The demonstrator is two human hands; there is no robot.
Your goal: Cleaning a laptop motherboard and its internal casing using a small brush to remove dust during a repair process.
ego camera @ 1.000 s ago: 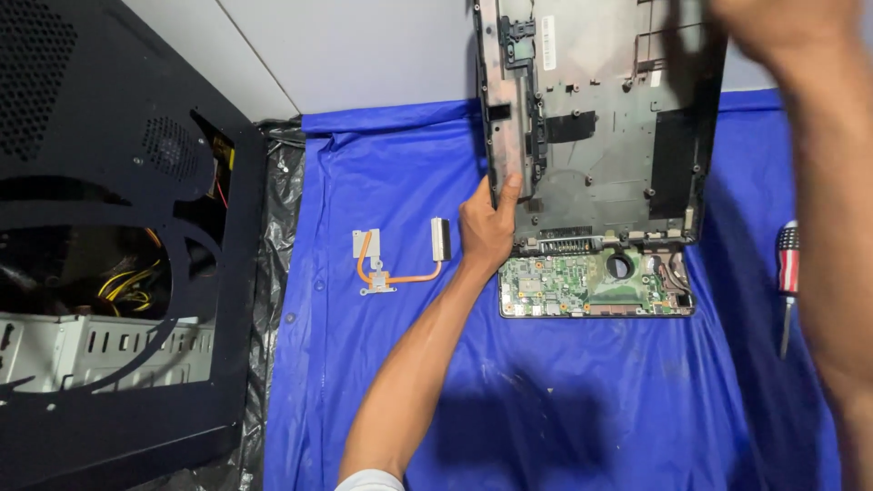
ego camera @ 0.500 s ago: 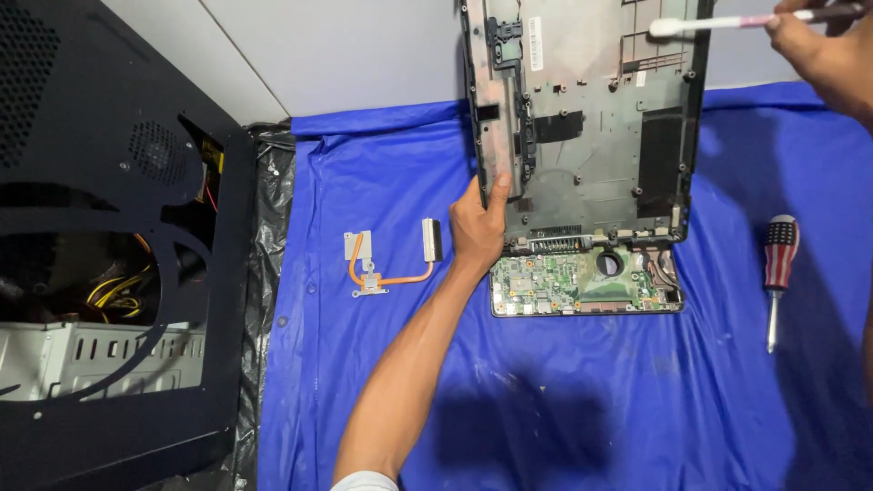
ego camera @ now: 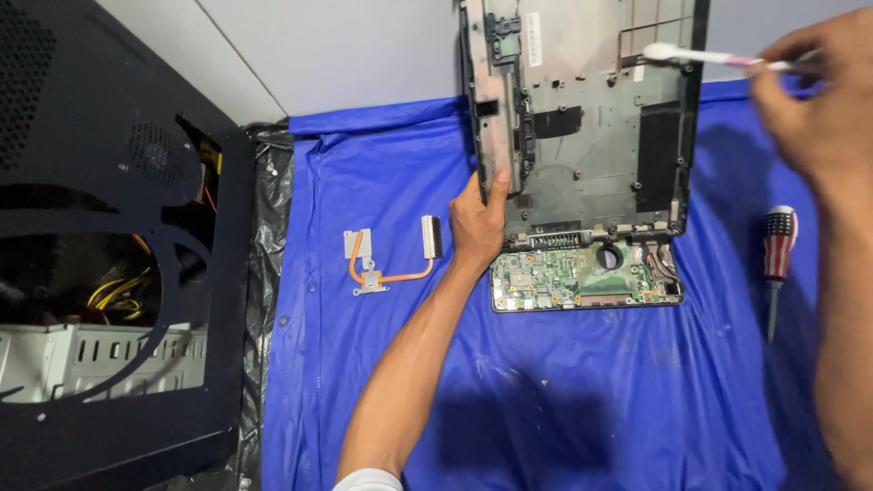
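Observation:
My left hand (ego camera: 478, 221) grips the left edge of a dark laptop base shell (ego camera: 582, 118) and holds it upright on the blue sheet (ego camera: 546, 409). Inside the shell are brackets, screw posts and black patches. My right hand (ego camera: 814, 109), blurred at the upper right, holds a white toothbrush (ego camera: 705, 56) whose head rests against the shell's upper right inside. A green motherboard (ego camera: 582, 275) with a round fan opening lies flat just below the shell.
A copper heat pipe with metal plates (ego camera: 386, 259) lies left of my left hand. A striped-handled screwdriver (ego camera: 777, 259) lies at the right. A black computer case (ego camera: 109, 245) with yellow wires inside stands at the left on black plastic.
My right hand has come lower and nearer with the brush, whose head has moved along the shell's upper right. The left hand keeps its grip on the shell.

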